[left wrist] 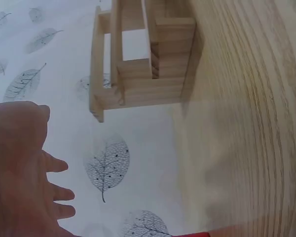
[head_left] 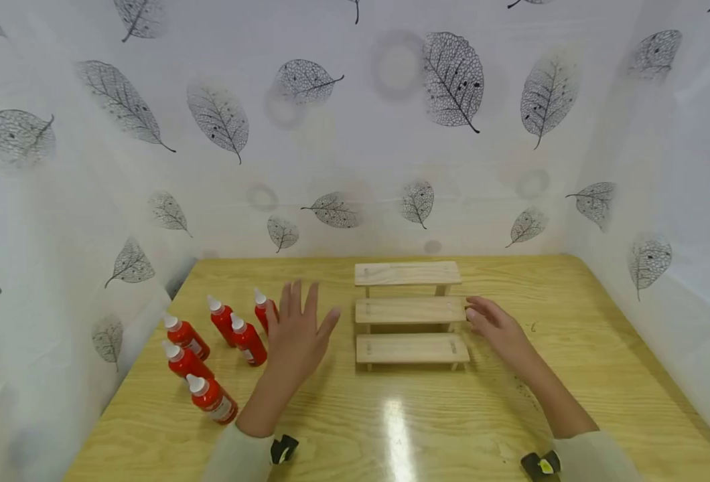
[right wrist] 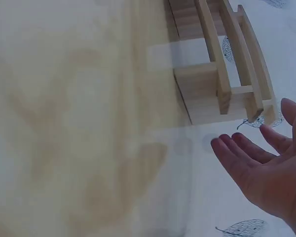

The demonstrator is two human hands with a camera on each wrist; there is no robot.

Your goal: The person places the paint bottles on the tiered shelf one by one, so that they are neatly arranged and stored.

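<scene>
A three-tier wooden step rack (head_left: 412,310) stands near the middle of the table, its shelves bare. To its left, my left hand (head_left: 297,338) is held with fingers spread, holding nothing. It partly covers a red bottle (head_left: 262,309) with a white nozzle cap. My right hand (head_left: 500,331) is beside the rack's right end, fingers loosely bent and nothing in them. In the right wrist view a gap shows between the right hand (right wrist: 266,163) and the rack (right wrist: 202,89). The left wrist view shows the left hand (left wrist: 19,168) apart from the rack (left wrist: 143,64).
Several more red bottles with white nozzles stand on the table's left side, among them a front one (head_left: 213,398) and a rear one (head_left: 221,320). The wooden table (head_left: 451,428) meets a white leaf-print sheet (head_left: 355,147) at the back and both sides.
</scene>
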